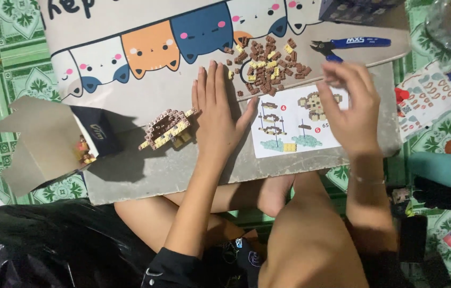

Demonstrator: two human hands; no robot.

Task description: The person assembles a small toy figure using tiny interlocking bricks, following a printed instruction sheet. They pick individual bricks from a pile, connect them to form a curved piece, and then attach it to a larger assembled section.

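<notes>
Built: small brick model partly assembled, centre-left.
Left: loose brick pile, upper centre.
Left hand: flat, fingers spread, empty.
Right hand: blurred, perhaps pinching a brick.

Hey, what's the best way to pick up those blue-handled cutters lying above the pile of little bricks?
Probably by the blue handles, coming from above. The cutters lie flat, the dark jaws pointing left toward the brick pile, so the handles are the thick, safe part. The right hand is closest; the left hand rests flat on the board.
</notes>
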